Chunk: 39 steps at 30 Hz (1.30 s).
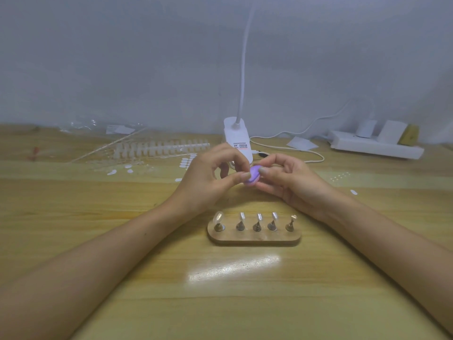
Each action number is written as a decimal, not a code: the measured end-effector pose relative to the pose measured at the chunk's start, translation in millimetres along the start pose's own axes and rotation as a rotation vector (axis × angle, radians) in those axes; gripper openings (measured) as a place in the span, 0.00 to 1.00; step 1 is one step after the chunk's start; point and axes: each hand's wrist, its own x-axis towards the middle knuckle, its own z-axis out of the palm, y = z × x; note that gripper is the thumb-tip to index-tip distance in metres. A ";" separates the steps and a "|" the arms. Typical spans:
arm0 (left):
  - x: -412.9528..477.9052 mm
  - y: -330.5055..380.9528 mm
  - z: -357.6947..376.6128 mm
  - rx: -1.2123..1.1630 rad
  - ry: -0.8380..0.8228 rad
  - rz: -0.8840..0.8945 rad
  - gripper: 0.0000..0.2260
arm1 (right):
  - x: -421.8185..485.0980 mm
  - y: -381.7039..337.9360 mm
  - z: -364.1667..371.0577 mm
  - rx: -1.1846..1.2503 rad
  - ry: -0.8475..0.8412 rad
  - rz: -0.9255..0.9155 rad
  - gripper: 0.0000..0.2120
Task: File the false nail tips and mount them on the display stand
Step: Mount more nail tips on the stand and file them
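On the desk, your display stand sits nearest you; the lamp base stands behind it, nail strips far left.

**Tally on the worktop**

I count one display stand with five pegs, four carrying nail tips. One purple file sits between my left hand and right hand. One lamp, one power strip.
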 end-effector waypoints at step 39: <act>10.0 49.1 -11.5 -0.264 -0.208 -0.428 0.05 | -43.4 -61.6 19.6 -1.040 0.044 -0.586 0.07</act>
